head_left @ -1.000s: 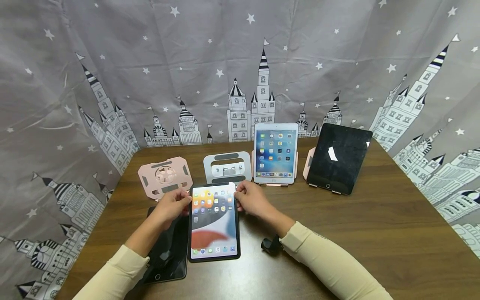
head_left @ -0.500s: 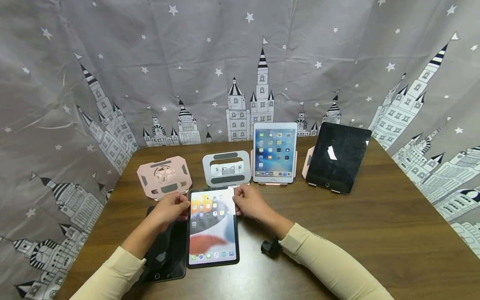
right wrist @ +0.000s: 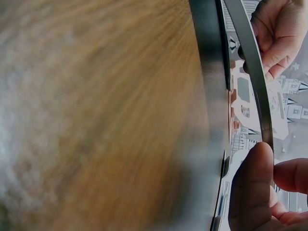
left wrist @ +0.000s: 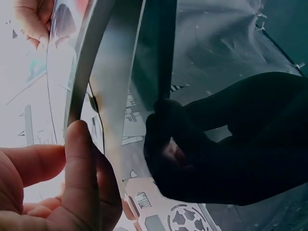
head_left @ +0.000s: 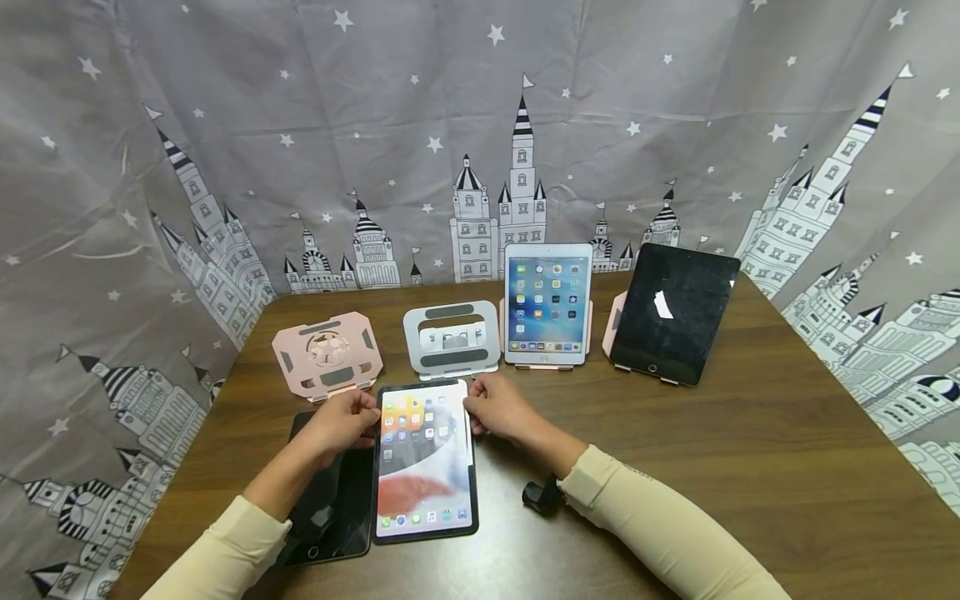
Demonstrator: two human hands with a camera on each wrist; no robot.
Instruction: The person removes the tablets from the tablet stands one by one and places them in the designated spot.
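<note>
A tablet (head_left: 426, 467) with a lit screen of app icons and a black border is between my hands, in front of a silver-grey stand (head_left: 452, 340). My left hand (head_left: 342, 425) pinches its left edge near the top corner. Opposite, my right hand (head_left: 498, 408) pinches the right edge. In the left wrist view the tablet's edge (left wrist: 91, 53) runs up from my thumb and fingers (left wrist: 79, 168). The right wrist view shows the thin frame of the tablet (right wrist: 258, 86) gripped between thumb and fingertips (right wrist: 255, 178). A dark tablet (head_left: 341, 517) lies flat under my left forearm.
An unoccupied pink stand (head_left: 330, 354) stands at the back left. Right of the grey stand, a white lit tablet (head_left: 547, 308) and a black tablet (head_left: 675, 312) lean on pink stands. A small black device (head_left: 542, 497) sits at my right wrist. A grey castle-print curtain (head_left: 322, 125) hangs behind.
Both hands have drawn the lit tablet slightly down the view, toward me and away from the grey stand, keeping their grip on its edges. The other tablets and stands stay put.
</note>
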